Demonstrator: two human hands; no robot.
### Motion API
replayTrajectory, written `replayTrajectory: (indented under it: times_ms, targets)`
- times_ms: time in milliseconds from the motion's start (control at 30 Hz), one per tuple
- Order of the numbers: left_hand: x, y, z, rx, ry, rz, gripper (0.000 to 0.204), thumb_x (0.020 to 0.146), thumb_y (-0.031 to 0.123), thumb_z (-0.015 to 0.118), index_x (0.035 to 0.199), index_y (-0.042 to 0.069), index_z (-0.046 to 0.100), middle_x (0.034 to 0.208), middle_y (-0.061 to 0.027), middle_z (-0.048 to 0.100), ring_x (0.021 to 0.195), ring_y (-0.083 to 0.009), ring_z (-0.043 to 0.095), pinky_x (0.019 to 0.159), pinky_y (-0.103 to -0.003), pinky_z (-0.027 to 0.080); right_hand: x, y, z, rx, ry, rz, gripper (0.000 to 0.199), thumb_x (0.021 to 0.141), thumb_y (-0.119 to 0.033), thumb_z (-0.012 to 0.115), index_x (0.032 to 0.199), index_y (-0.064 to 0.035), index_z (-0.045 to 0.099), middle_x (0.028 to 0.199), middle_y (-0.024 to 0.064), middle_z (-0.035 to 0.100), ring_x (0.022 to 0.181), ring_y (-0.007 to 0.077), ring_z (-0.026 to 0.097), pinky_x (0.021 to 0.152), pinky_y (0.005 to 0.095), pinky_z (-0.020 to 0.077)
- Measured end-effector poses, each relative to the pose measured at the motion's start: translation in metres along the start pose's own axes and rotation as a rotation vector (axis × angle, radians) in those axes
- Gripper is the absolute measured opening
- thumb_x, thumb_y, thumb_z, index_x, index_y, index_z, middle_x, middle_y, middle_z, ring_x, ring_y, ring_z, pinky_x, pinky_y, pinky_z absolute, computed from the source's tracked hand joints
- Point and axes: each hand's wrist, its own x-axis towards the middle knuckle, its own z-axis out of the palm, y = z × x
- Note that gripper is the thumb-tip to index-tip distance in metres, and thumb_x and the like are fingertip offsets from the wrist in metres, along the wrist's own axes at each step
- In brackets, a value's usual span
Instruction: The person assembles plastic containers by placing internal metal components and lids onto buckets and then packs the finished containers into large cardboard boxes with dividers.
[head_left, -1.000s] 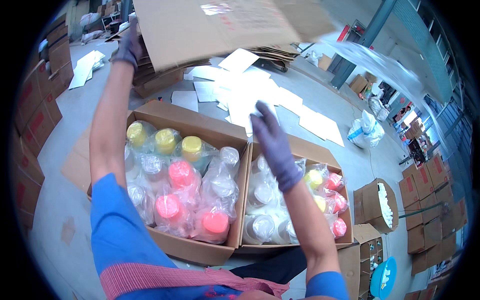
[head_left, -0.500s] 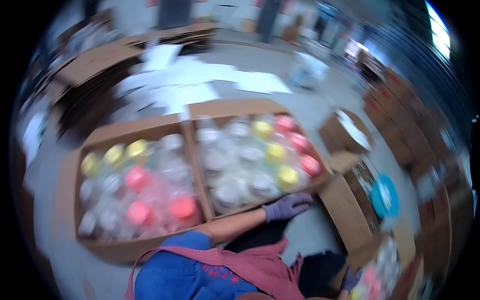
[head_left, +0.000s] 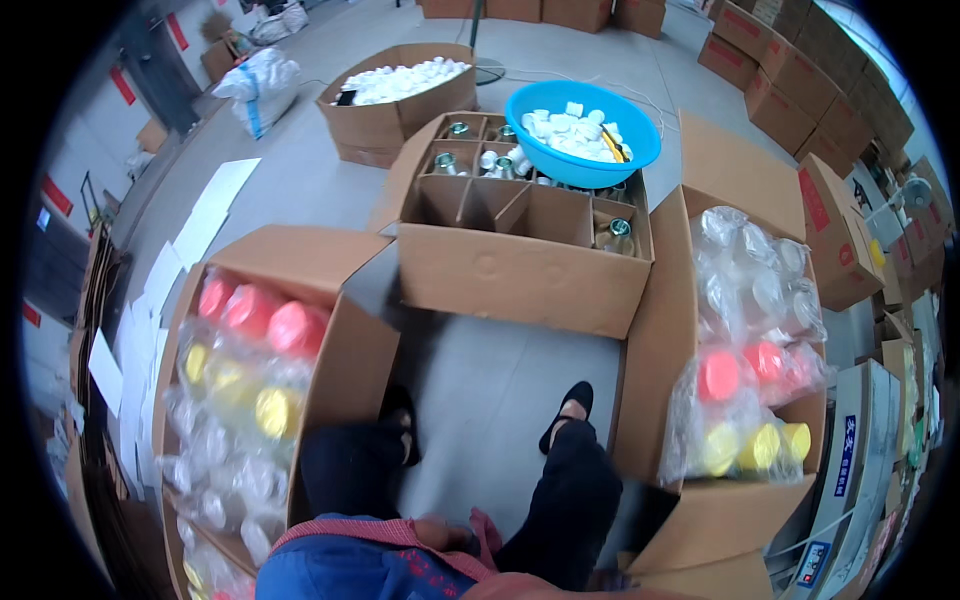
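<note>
My left hand (head_left: 460, 538) is low in front of my body beside the pink checked apron (head_left: 335, 527); its fingers are too dark and blurred to read. At the lower edge, next to the right-hand carton's flap, my right hand (head_left: 608, 580) barely shows, and what it touches is unclear. To my left stands an open carton (head_left: 345, 365) of plastic-wrapped bottles with red, yellow and white caps (head_left: 275, 412). Another open carton (head_left: 655, 370) on my right holds similar wrapped bottles (head_left: 765, 447). Straight ahead, a divided carton (head_left: 510, 275) contains several glass bottles (head_left: 618, 232).
A blue basin (head_left: 585, 178) of white caps rests on the divided carton. Behind it stands a carton (head_left: 365, 148) heaped with white caps. White sheets (head_left: 215, 210) lie on the floor at left. Stacked cartons (head_left: 790, 90) stand far right, a grey machine (head_left: 850, 440) nearer.
My view has swung right, from the two bottle cartons to the divided carton and basin. My gloved left hand has left the carton edge and come in toward my body.
</note>
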Motion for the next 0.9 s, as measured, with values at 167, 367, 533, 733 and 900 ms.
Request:
replayTrajectory:
  times_ms: [167,367,533,733,900]
  targets:
    - [0.061,0.09,-0.033,0.282,0.005,0.178,0.049,0.084,0.028,0.065,0.126,0.004,0.058,0.12,-0.0118,0.061,0.114,-0.0217,0.055,0.099,-0.032,0.042,0.025,-0.027,-0.028,0.137,0.028,0.106,0.053,0.092,-0.044,0.049,0.125,-0.0021,0.048,0.122,0.0147,0.054,0.112,0.0299,0.052,0.096,0.0438,0.0398]
    - [0.152,0.218,-0.046,0.643,0.193,0.523,0.05,0.085,0.028,0.063,0.129,0.005,0.056,0.126,-0.0148,0.06,0.118,-0.0266,0.055,0.103,-0.036,0.042,0.058,-0.03,-0.057,0.467,0.105,0.097,0.04,0.097,-0.034,0.046,0.113,0.0008,0.057,0.108,0.0138,0.061,0.102,0.025,0.057,0.09,0.0377,0.0443]
    - [0.146,0.344,-0.091,0.703,0.392,1.155,0.051,0.087,0.027,0.061,0.132,0.005,0.055,0.13,-0.0174,0.059,0.122,-0.0307,0.055,0.106,-0.039,0.041,0.035,-0.037,-0.127,1.119,0.407,0.055,0.035,0.1,-0.025,0.044,0.103,0.0032,0.064,0.097,0.0131,0.067,0.093,0.0209,0.062,0.086,0.0327,0.0481]
    - [-0.031,0.413,-0.234,0.275,0.73,1.403,0.042,0.093,0.026,0.062,0.13,0.007,0.056,0.127,-0.0123,0.059,0.117,-0.024,0.056,0.099,-0.034,0.045,0.167,-0.065,-0.296,1.271,0.798,-0.247,0.042,0.105,-0.026,0.037,0.125,0.0042,0.057,0.114,0.0154,0.065,0.105,0.0228,0.062,0.096,0.0353,0.0476]
    - [0.073,0.399,-0.427,0.088,1.168,0.899,0.071,0.088,0.044,0.064,0.138,-0.003,0.045,0.134,-0.026,0.054,0.125,-0.0356,0.052,0.104,-0.04,0.042,0.395,-0.125,-0.366,1.296,0.602,-0.147,0.052,0.099,-0.035,0.046,0.133,0.0044,0.05,0.121,0.0233,0.06,0.115,0.0288,0.059,0.098,0.0371,0.0456]
